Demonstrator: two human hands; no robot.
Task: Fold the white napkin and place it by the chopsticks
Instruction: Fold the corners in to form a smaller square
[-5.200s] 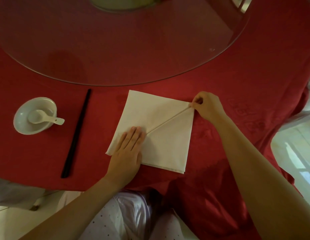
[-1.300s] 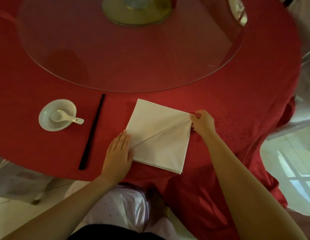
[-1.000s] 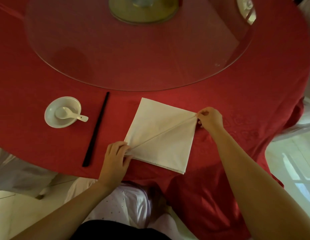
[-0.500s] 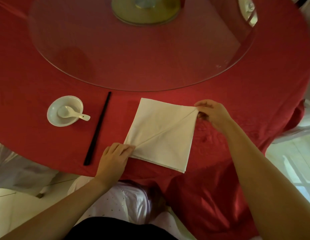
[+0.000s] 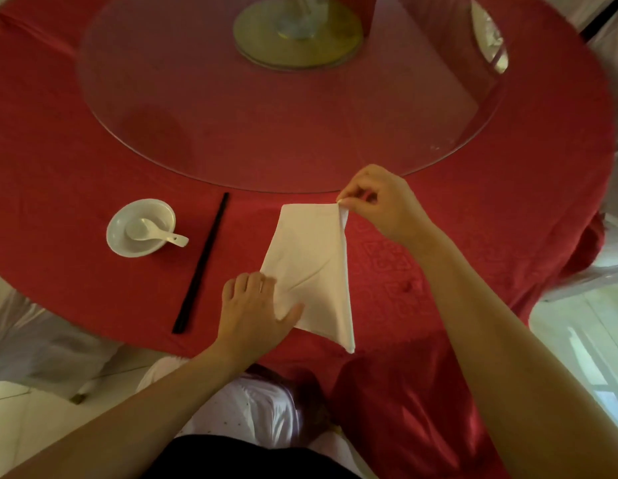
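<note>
The white napkin (image 5: pixel 311 257) lies partly folded on the red tablecloth (image 5: pixel 473 243), close to the table's near edge. My right hand (image 5: pixel 380 202) pinches the napkin's far right corner and holds it lifted off the table. My left hand (image 5: pixel 255 312) grips the napkin's near left corner, thumb on top of the cloth. A pair of black chopsticks (image 5: pixel 202 261) lies to the left of the napkin, running from the near edge toward the glass turntable.
A small white bowl (image 5: pixel 120 233) with a white spoon (image 5: pixel 155 233) in it sits left of the chopsticks. A large glass turntable (image 5: pixel 231 133) on a gold base (image 5: pixel 300 39) covers the table's middle, just beyond the napkin. My lap is below the table edge.
My right hand has lifted the napkin's right corner and carried it up and to the left, so the napkin looks narrower. My left hand stays clamped on the near left corner.
</note>
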